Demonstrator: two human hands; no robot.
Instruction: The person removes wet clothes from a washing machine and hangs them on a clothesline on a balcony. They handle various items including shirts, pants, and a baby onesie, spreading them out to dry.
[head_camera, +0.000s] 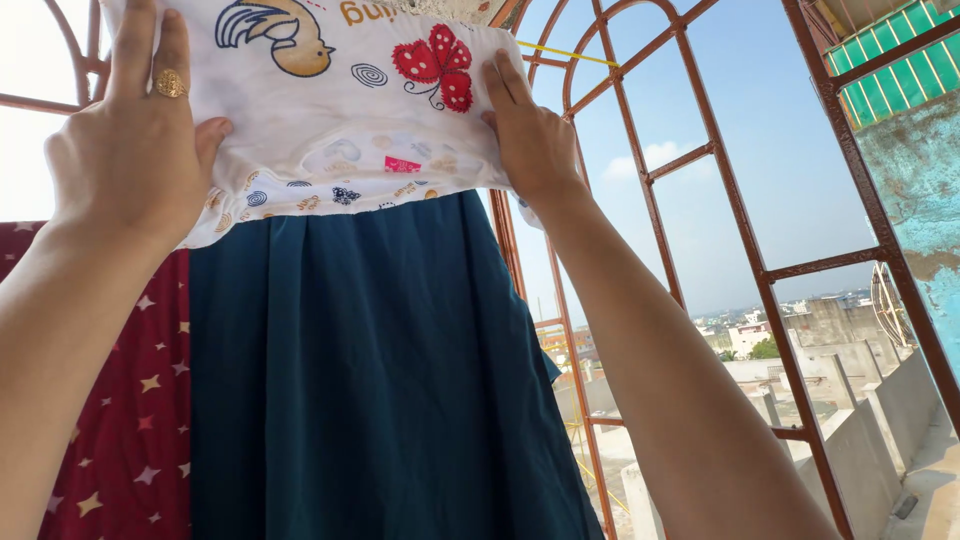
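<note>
1. White printed cloth (340, 110): raised overhead, spread flat between both hands, bird and red butterfly motifs showing.
2. Left hand (125, 150): gold ring worn; fingers (150, 40) laid over the cloth's front, thumb tucked beneath, clamped on its left edge.
3. Right hand (530, 135): fingers (505, 80) together, pinching the cloth's right edge.
4. Dark blue garment (370, 370): hanging directly below the cloth.
5. Red star-patterned fabric (130, 420): hanging just beside, left.
6. Rust-red metal grille (715, 150): behind; rooftops and sky beyond.

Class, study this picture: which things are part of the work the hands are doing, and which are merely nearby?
In hand:
left hand
right hand
white printed cloth, held by both hands

Merely nearby:
blue garment
red starred fabric
rust-red metal grille
rooftops
</note>
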